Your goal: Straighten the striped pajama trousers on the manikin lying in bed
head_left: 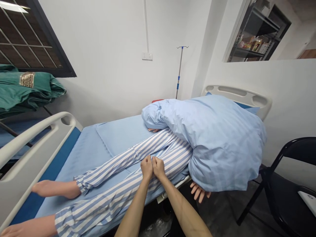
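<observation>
A narrow ward room with white walls holds a hospital bed [32,154] running across the lower half of the frame, with a barred window [24,36] at the upper left and a metal shelf unit [256,36] seen through an opening at the upper right. A wall socket [147,56] and an IV pole [179,72] stand behind the bed, a folded green cloth [24,89] lies at the left edge, and a black folding chair [283,184] sits at the right.

On the bed's blue sheet [81,158] lies what looks like a life-size manikin [54,189], its bare feet at the lower left. A pale blue quilt [222,141] bunches over its upper body at the right of the frame, and a limp hand [198,192] pokes out below it. Its striped pyjama trousers [106,205] stretch from the middle of the frame toward the lower left.

The person's left hand [146,168] and right hand [158,168] reach in from the bottom edge and meet side by side on the trousers near the thigh. The fingers [151,161] of both are clenched, gathering the cloth. The cotton looks soft and slack, so it should bunch easily, while the body inside seems heavy and limp, and the waistband or a thick fold of cloth would likely give the surest hold
</observation>
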A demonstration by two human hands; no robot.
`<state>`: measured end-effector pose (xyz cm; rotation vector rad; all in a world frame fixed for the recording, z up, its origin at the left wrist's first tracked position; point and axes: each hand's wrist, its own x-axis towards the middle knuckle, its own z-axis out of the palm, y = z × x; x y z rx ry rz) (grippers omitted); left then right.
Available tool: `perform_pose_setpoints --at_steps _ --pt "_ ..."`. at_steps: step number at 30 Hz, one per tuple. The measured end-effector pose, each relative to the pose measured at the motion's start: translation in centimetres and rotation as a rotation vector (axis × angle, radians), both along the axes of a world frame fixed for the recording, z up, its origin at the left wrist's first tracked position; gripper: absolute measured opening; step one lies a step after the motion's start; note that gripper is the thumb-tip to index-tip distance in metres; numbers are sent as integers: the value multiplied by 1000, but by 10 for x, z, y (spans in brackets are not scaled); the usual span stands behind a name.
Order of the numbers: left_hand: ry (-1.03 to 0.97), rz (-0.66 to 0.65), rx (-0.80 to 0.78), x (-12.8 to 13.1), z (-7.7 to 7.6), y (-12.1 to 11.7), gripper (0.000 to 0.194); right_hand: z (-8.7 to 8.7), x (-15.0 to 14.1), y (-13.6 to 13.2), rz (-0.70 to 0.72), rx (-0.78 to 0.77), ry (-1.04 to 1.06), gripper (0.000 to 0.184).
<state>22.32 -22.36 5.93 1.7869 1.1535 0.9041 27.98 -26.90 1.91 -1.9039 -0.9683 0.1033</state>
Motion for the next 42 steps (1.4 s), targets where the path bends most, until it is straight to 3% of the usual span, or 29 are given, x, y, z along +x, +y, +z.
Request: perform_pose_setpoints --at_steps 5,12,14,16,21,24,30,32,38,42 --pt "294 -2 59 -2 -26 -6 32 1 5 3 36 28 89 46" --pt "359 -19 126 0 -29 -8 33 59 41 9 104 -11 5 46" --pt "347 -19 123 0 -30 -8 34 66 43 7 109 4 -30 47" --pt "328 -26 126 -2 -33 -9 34 60 38 3 114 -11 -43 47" --pt "265 -61 101 -12 -40 -7 33 17 17 -11 58 -172 -157 37" --pt "210 -94 54 -14 -35 -3 34 5 14 -12 19 -198 -200 38" --pt "-40 -105 0 11 2 5 39 5 23 -8 4 -110 -137 48" --pt "-93 -82 1 19 7 4 39 3 24 -7 -6 -86 -111 49" --pt "147 -64 14 15 -24 -9 33 -1 22 -7 -24 -29 -62 46" --pt "200 -85 55 10 -34 -10 31 22 29 -4 36 -132 -82 44"
